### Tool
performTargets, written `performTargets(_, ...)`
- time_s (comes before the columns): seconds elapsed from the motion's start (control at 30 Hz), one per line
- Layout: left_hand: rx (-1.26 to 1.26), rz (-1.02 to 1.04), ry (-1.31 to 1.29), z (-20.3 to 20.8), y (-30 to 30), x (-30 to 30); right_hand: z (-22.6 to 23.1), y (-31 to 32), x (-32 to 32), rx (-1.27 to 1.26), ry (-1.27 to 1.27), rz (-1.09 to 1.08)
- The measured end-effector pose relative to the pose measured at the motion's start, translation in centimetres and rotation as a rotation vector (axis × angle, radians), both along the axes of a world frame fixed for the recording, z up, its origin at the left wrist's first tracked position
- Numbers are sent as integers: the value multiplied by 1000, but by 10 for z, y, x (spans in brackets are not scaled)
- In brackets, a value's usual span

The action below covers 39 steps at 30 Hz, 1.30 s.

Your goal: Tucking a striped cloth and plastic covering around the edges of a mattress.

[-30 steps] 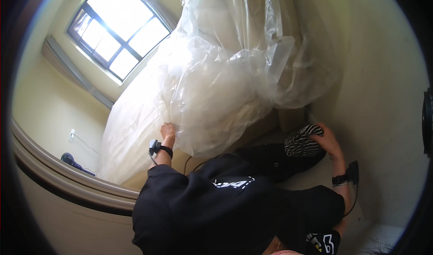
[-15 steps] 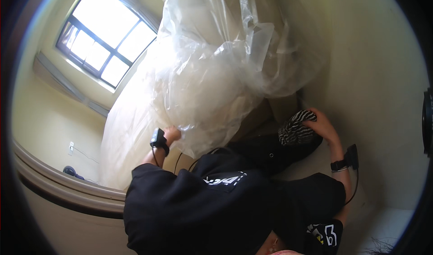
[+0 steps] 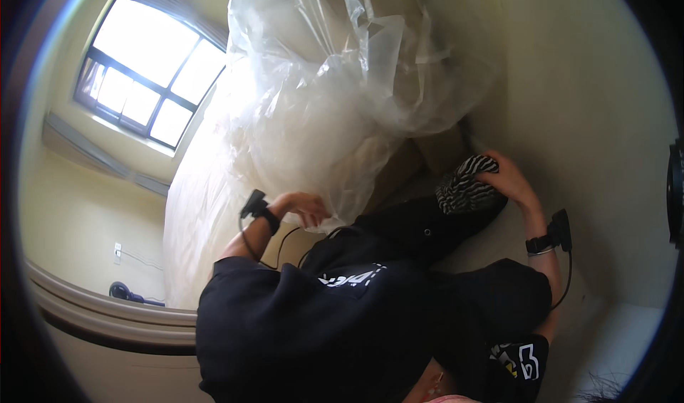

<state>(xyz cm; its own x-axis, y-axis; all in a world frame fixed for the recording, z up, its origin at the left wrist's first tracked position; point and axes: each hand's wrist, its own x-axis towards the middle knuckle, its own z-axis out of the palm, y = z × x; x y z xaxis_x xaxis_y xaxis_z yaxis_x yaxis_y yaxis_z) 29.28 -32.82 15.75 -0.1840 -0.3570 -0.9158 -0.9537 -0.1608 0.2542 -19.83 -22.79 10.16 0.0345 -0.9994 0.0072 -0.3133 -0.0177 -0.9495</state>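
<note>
A large clear plastic sheet (image 3: 306, 118) drapes in folds over a bulky pale thing in front of me. At the sheet's lower edge, my left hand (image 3: 306, 207) is closed on the plastic with curled fingers. To the right, my right hand (image 3: 507, 181) grips a black-and-white zebra-striped cloth piece (image 3: 464, 186). Its thumb and fingers close over the cloth's upper right side, and the exact kind of cloth item is not clear. The striped piece lies against dark fabric at my legs. Both wrists carry dark strapped devices with cables.
A pale wall (image 3: 591, 132) stands close on my right. At the upper left is a bright window (image 3: 149, 75). A curved rail-like edge (image 3: 121, 317) runs along the lower left, near a dark blue object (image 3: 128, 291) and a wall socket (image 3: 117, 253).
My left hand has moved right along the plastic's lower edge, which has shifted with it. My right hand keeps its hold on the striped cloth. The whole view has shifted slightly.
</note>
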Motion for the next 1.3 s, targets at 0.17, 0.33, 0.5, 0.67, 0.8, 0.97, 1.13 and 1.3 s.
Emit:
performTargets(0.17, -299, -58, -471, -45, -12, -33, -10, 2, -2, -7, 31, -42)
performTargets(0.33, -174, -236, -719, -61, -6, -74, -10, 6, -3, -38, 46, -66)
performTargets(0.5, -228, 111, -116, -83, -40, -49, -15, 3, -5, -105, 106, -91)
performTargets(0.67, -406, 52, -315, -85, -21, -90, -4, 10, -7, -58, 59, -84)
performTargets(0.8, -78, -513, -800, -159, -57, -45, -3, -2, 5, -182, 138, -73)
performTargets(0.97, -336, -488, -564, -110, -61, -128, -15, 3, -5, -185, 113, -136)
performTargets(1.13, -490, -876, -412, -53, -17, -226, -22, -2, -2, -258, 179, -146)
performTargets(1.3, -1678, -1283, 288, 41, 39, -315, -26, 5, -7, -244, 160, -152)
